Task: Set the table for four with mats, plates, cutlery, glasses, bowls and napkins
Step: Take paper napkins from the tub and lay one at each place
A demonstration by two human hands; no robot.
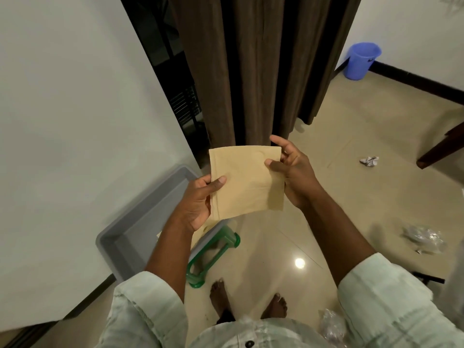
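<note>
Napkin (247, 180): tan, folded to a rough square, held flat at chest height over the floor; not yet at any table.
Left hand (198, 202): napkin's lower left edge is pinched, thumb on top, fingers curled beneath.
Right hand (292, 172): upper right edge is nipped betw. thumb and fingers; index finger is lifted clear.
Step (judged): napkin is being squared up or checked before it is carried off for a place setting.
How to do it well: edges to be kept aligned w/ both pinches; light tension only, so folds are not pulled open; corners to be matched before it is laid down; layers to be counted if more than one is held, which cannot be told here.
Material: thin soft paper or cloth, matt, faint creases; limp, so support at two edges is needed.
Tub (140, 222): grey plastic, rectangular, smooth walls, on floor by white wall.
Box (213, 257): clear, green clip lid, beside tub, partly hidden by left forearm.
Floor (288, 237): glossy beige tile, lamp glare.
Curtain (251, 71): dark brown, heavy pleats.
Bucket (361, 60): blue plastic, far corner.
Table: only a dark wood corner at right edge, possibly.
</note>
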